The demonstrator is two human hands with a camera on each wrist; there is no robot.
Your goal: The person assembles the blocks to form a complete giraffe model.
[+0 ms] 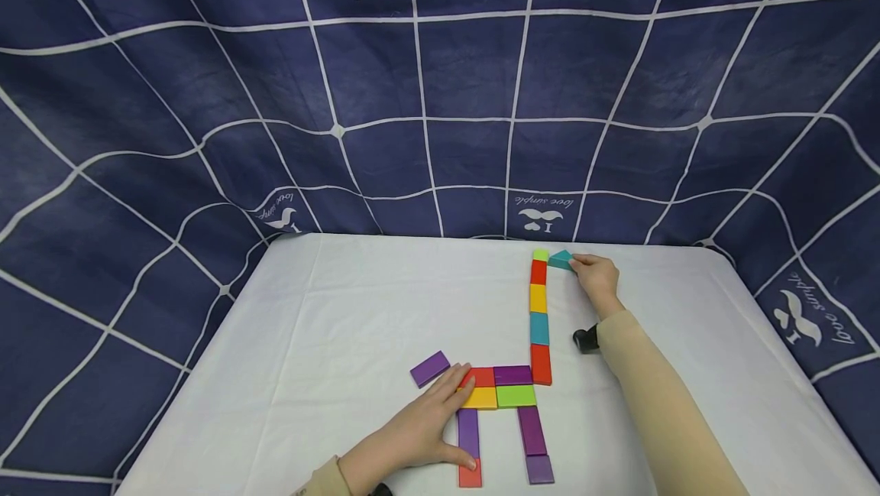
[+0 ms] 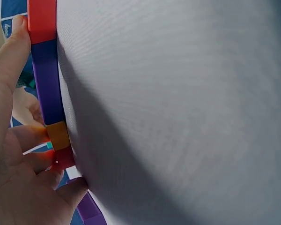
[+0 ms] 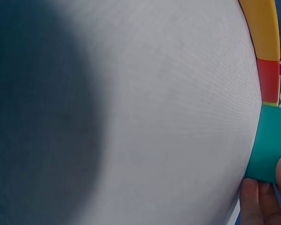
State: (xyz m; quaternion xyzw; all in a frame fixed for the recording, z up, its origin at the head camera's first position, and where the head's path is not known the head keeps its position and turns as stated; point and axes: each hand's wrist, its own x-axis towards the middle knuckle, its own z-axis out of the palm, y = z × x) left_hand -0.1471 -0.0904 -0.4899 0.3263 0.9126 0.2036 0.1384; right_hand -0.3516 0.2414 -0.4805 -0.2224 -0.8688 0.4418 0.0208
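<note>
Colored flat blocks form a giraffe-like figure on the table. Its tall column runs from a red block [image 1: 541, 364] up through blue, yellow and red to a small lime block [image 1: 541, 255]. Beside that top end, my right hand [image 1: 596, 282] pinches a teal triangular block [image 1: 560, 260] between thumb and fingers; the right wrist view shows the teal block [image 3: 269, 140] next to the lime one. My left hand [image 1: 421, 429] lies spread along the figure's left side. Its fingertips touch the yellow block [image 1: 481, 398] and upper red block, and its thumb is at the lower red block [image 1: 470, 474].
A loose purple block [image 1: 429, 368] lies tilted just left of the figure, by the left fingertips. The white-covered table [image 1: 357, 312] ends at a dark blue checked curtain [image 1: 461, 68]. A black wrist camera [image 1: 585, 339] sticks out from the right sleeve.
</note>
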